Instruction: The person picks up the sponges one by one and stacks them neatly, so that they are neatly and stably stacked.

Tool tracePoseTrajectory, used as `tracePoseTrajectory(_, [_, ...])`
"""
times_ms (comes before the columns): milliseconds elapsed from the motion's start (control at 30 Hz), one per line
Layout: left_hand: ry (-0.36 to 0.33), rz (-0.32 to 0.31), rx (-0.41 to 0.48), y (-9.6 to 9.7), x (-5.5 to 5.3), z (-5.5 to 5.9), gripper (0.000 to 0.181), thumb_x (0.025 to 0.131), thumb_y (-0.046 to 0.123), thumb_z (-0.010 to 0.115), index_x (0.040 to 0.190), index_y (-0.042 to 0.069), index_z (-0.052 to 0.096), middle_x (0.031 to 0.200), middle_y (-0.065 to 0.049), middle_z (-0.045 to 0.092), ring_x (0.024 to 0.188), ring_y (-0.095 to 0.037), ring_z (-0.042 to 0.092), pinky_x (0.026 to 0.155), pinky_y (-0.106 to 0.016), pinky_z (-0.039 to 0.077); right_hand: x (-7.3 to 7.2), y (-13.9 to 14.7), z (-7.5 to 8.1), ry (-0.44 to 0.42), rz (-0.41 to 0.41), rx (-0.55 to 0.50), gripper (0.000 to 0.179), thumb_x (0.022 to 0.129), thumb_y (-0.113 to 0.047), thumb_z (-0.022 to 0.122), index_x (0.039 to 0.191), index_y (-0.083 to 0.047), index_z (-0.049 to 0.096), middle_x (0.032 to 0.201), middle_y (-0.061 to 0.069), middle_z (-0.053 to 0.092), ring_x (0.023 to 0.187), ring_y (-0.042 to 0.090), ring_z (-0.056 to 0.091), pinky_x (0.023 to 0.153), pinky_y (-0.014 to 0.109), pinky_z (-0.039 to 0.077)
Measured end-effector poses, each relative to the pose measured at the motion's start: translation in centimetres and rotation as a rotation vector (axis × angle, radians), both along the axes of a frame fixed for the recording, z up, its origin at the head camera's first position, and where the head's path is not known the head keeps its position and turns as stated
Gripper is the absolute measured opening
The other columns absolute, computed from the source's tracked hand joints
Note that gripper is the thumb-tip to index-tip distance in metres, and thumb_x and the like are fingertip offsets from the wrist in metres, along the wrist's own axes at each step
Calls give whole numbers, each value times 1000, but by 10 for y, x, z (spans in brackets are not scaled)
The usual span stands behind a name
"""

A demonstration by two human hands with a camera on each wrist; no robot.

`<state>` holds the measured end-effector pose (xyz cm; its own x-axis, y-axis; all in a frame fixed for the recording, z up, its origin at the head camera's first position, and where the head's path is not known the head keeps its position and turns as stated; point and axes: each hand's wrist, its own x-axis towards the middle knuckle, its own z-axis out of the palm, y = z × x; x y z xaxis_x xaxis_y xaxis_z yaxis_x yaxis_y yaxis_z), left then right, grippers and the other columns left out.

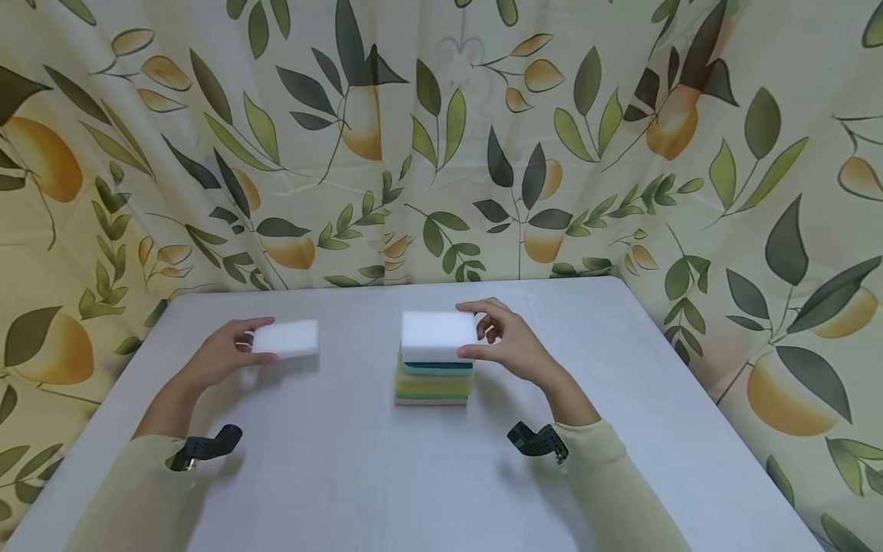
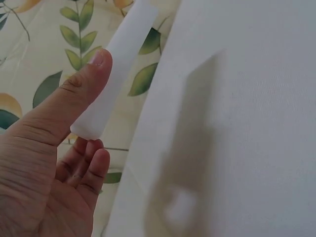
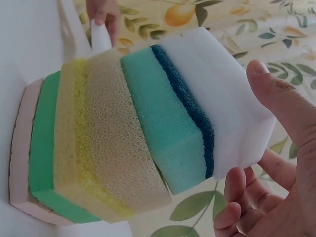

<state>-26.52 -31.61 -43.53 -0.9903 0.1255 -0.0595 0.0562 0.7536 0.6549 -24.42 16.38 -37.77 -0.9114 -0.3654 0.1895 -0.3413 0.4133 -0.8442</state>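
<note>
My left hand pinches a white sponge block between thumb and fingers, at the left of the table. The block is raised, with its shadow on the cloth in the left wrist view. Near the middle stands a stack of sponges: pink at the bottom, then green, beige and yellow layers, and a turquoise sponge with a dark blue scouring layer. White sponge tops the pile, a seam line running through the white part. My right hand grips this white top from the right, thumb on one edge and fingers on the opposite one.
A white cloth covers the table. Behind it and at both sides hangs a curtain printed with leaves and fruit. Dark wrist cameras are strapped over both sleeves.
</note>
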Motion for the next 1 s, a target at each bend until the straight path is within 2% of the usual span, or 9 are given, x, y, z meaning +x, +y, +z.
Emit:
tracePoseTrajectory(267, [45, -11, -23, 12, 4, 10, 84, 77, 47, 81, 144, 8, 49, 121, -20, 47, 110, -37, 51, 81, -38, 43, 1, 1, 2, -12, 16, 18, 66, 75, -20, 87, 135, -15, 59, 118, 7, 53, 91, 25, 49, 75, 28, 41])
tracePoseTrajectory(500, [86, -5, -6, 19, 9, 17, 80, 76, 44, 83, 140, 6, 53, 115, -18, 48, 106, -35, 53, 79, -34, 42, 2, 2, 1, -29, 4, 35, 71, 75, -22, 87, 138, -16, 56, 120, 7, 53, 95, 25, 51, 82, 37, 44])
tracePoseTrajectory(833, [113, 1, 8, 28, 12, 25, 77, 75, 42, 85, 136, 4, 56, 122, -17, 50, 105, -32, 52, 78, -34, 43, 0, 4, 2, -10, 22, 31, 70, 76, -21, 86, 138, -15, 56, 114, 7, 53, 95, 25, 52, 84, 38, 45])
tracePoseTrajectory(1000, [119, -1, 11, 34, 14, 33, 74, 76, 39, 85, 135, 6, 56, 122, -16, 53, 105, -32, 53, 76, -34, 44, 0, 4, 1, -6, 21, 35, 70, 75, -21, 86, 138, -14, 56, 114, 6, 53, 94, 24, 52, 84, 37, 45])
